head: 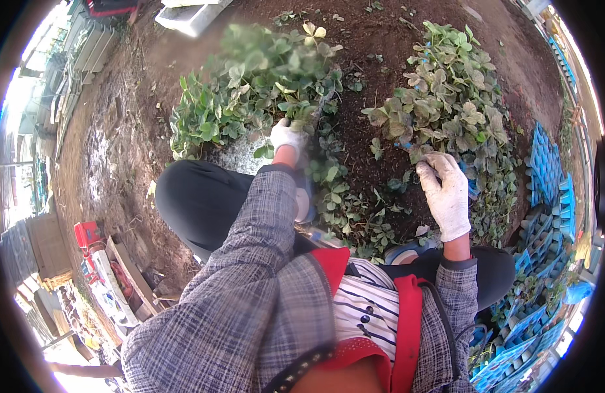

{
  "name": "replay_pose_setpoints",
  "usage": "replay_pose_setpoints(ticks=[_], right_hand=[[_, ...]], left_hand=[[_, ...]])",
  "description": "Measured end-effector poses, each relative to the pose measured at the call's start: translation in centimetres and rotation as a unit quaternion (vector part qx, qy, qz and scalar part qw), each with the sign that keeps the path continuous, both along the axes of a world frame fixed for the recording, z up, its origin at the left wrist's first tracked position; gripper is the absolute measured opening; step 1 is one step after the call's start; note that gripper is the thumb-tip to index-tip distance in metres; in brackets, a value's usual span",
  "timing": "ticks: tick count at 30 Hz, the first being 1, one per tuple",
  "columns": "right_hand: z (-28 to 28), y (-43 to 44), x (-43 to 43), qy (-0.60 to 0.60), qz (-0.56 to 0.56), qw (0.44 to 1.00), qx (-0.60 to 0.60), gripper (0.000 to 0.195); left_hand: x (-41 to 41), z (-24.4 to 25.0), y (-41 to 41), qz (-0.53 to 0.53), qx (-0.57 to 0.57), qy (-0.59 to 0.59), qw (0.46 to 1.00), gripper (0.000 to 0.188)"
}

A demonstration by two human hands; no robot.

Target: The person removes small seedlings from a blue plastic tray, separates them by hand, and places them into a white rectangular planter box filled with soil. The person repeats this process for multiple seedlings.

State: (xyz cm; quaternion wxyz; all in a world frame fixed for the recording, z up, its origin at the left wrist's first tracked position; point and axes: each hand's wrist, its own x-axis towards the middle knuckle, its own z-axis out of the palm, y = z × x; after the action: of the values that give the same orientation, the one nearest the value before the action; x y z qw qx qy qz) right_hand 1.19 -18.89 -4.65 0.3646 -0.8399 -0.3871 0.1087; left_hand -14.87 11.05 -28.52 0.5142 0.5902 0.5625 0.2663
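My left hand [288, 137], in a white knit glove, is closed around a leafy strawberry plant [310, 118] at the edge of the left heap. That plant is blurred. The left heap of strawberry plants [243, 93] spreads over the soil ahead, with a pale, whitish surface [241, 156] showing beneath it. My right hand [445, 196] wears a soiled white glove. Its fingers curl loosely, thumb apart, and no object shows between them. Just beyond its fingertips lies a second heap of strawberry plants [445, 98], with duller leaves. Loose plants [351, 211] are strewn between my feet.
Blue plastic seedling trays [543, 167] are piled along the right side. A white foam box [189, 17] stands at the far left. A red object [88, 233] and a long wooden box [130, 275] lie lower left. Brown soil [366, 118] separates the heaps.
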Motion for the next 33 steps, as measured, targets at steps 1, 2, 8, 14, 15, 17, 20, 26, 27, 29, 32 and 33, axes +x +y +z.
replay_pose_setpoints(ticks=[1,2,8,14,15,17,20,26,27,29,32,33], right_hand=[[-0.1,-0.1,0.0,0.002,0.002,1.0,-0.001,0.016],[-0.3,-0.3,0.0,0.005,0.003,1.0,-0.002,0.016],[-0.9,-1.4,0.2,-0.018,-0.01,0.999,-0.031,0.024],[-1.1,-2.6,0.9,0.013,0.032,0.972,-0.233,0.037],[-1.4,-2.5,1.1,0.039,0.043,0.955,-0.292,0.036],[-4.8,-4.7,1.7,0.053,-0.028,0.968,-0.243,0.037],[-4.9,-6.0,3.4,0.079,-0.155,0.944,-0.281,0.035],[-6.9,-8.6,5.0,-0.033,-0.307,0.908,-0.284,0.032],[-7.5,-9.0,5.5,-0.054,-0.339,0.891,-0.296,0.032],[-8.9,-9.8,6.0,-0.098,-0.389,0.871,-0.284,0.031],[-8.3,-9.2,5.6,-0.137,-0.407,0.858,-0.282,0.03],[-8.0,-9.1,5.8,-0.172,-0.4,0.861,-0.264,0.03]], left_hand=[[0.3,0.5,0.1,-0.002,-0.008,0.019,1.0,0.022],[0.7,1.1,0.1,-0.004,-0.016,0.039,0.999,0.022],[1.6,5.4,1.8,0.167,-0.04,-0.05,0.984,0.021],[5.9,12.2,1.8,0.095,0.276,-0.142,0.946,0.025],[6.9,13.1,0.5,0.059,0.251,-0.209,0.943,0.023],[9.1,17.0,-5.9,-0.128,0.254,-0.149,0.947,0.016],[10.6,18.3,-12.5,-0.424,0.261,0.0,0.867,0.013],[13.4,16.2,-18.3,-0.629,0.248,0.042,0.736,0.053],[14.2,16.2,-18.4,-0.624,0.252,0.063,0.737,0.057],[15.2,16.1,-18.5,-0.598,0.21,0.116,0.765,0.061],[16.1,15.5,-18.1,-0.547,0.192,0.113,0.807,0.064],[16.2,15.3,-17.8,-0.534,0.19,0.109,0.817,0.064]])
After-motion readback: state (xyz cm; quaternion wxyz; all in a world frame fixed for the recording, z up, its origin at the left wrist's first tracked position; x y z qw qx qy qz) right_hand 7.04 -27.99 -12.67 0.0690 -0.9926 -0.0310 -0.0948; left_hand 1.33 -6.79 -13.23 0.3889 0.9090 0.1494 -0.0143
